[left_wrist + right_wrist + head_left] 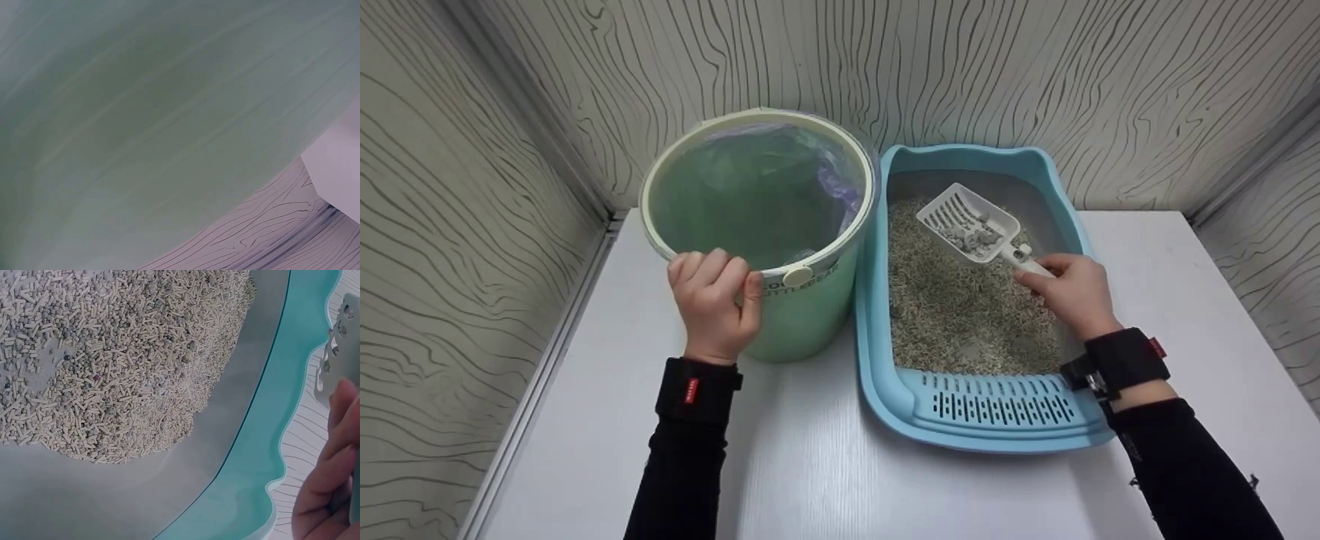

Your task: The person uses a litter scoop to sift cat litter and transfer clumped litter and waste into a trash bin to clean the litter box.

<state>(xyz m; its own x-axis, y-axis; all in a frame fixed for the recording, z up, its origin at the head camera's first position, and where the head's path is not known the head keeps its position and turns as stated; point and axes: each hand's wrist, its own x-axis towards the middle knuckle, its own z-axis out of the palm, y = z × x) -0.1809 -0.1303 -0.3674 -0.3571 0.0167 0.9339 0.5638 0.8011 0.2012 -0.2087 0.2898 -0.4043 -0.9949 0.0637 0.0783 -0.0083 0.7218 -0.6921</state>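
Note:
My left hand (712, 300) grips the front rim of a green trash bin (802, 322), whose inside is lined with a thin, see-through purplish bag (840, 187). In the left wrist view only the bin's green side (157, 124) fills most of the frame. The handle of a white slotted litter scoop (971, 221) is held in my right hand (1072, 292). Grey clumps (975, 238) lie in the scoop, which is above the litter (967, 315) in a blue litter box (877, 360). In the right wrist view, the scoop (343, 354) and curled fingers (332, 478) show at the right edge.
Bin and litter box stand side by side on a white tabletop (810, 480), the bin to the left. Wood-grain patterned panels (960, 67) rise behind and on both sides. A slotted ledge (997, 409) forms the front of the litter box.

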